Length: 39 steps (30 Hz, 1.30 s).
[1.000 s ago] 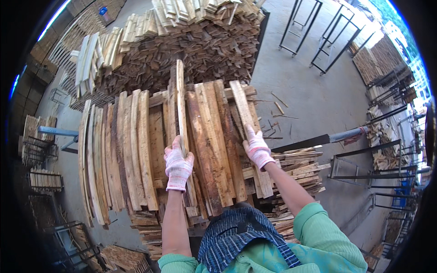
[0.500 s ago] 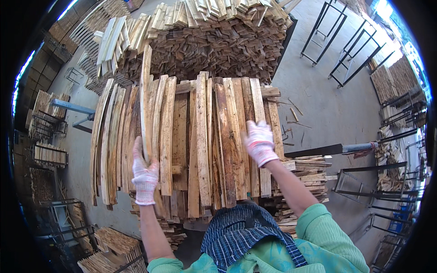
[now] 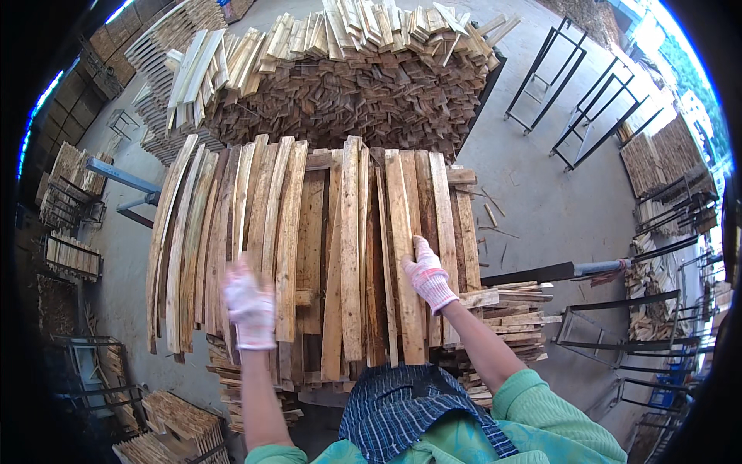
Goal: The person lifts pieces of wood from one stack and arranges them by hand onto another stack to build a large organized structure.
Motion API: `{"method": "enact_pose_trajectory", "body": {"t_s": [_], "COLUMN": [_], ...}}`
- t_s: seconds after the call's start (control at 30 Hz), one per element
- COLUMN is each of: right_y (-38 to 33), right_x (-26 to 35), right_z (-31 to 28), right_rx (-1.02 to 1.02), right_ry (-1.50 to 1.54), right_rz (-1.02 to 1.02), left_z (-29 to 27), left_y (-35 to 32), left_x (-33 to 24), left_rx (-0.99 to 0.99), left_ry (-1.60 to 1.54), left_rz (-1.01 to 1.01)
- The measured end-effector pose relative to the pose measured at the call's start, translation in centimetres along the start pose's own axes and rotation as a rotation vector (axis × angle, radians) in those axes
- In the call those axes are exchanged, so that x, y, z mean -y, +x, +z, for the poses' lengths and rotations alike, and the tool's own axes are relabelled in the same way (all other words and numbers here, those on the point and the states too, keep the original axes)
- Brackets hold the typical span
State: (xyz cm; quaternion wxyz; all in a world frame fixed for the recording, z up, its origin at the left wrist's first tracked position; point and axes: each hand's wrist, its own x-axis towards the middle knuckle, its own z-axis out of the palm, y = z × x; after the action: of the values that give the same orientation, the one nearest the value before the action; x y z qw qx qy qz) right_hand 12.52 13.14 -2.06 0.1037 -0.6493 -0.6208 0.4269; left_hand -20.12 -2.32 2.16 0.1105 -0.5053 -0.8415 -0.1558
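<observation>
Slats (image 3: pixel 292 232) partly behind blurred left hand (image 3: pixel 250 311)

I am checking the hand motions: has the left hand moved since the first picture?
Yes, the left hand has moved leftward, closer to the blue metal bar at the left.

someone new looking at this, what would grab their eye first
Probably the row of long wooden boards side by side across the middle. The left hand, gloved and blurred, is over its left part, while the gloved right hand is at a board right of centre. Beyond the row, at the top, sits a big wood pile.
</observation>
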Motion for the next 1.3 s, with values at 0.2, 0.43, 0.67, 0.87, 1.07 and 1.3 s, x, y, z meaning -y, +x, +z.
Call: {"method": "enact_pose_trajectory", "body": {"t_s": [0.2, 0.43, 0.67, 0.87, 1.07, 1.3], "right_y": [0.4, -0.3, 0.2, -2.5, 2.9, 4.0], "right_x": [1.4, 1.4, 2.8, -5.3, -14.3, -10.9], "right_z": [1.8, 6.6, 3.4, -3.5, -9.5, -5.9], "right_rx": [-0.243, -0.373, -0.145, -0.291, -0.131, -0.157], "right_ry": [-0.484, -0.456, 0.116, 0.381, 0.379, -0.134], "right_rz": [-0.142, -0.154, 0.027, -0.383, -0.057, 0.163], "left_z": [2.6, 5.7, 4.9, 5.6, 4.8, 0.2], "left_y": [-2.8, -0.6, 1.2, -1.0, 2.5, -0.2], "left_x": [-18.4, -16.1, -17.3, -18.9, -11.4, -14.7], "left_rx": [0.577, 0.559, 0.594, 0.499, 0.762, 0.593], "left_ry": [0.019, -0.212, -0.002, 0.175, -0.854, -1.176], "left_rz": [0.117, 0.082, 0.045, 0.132, -0.319, -0.246]}}
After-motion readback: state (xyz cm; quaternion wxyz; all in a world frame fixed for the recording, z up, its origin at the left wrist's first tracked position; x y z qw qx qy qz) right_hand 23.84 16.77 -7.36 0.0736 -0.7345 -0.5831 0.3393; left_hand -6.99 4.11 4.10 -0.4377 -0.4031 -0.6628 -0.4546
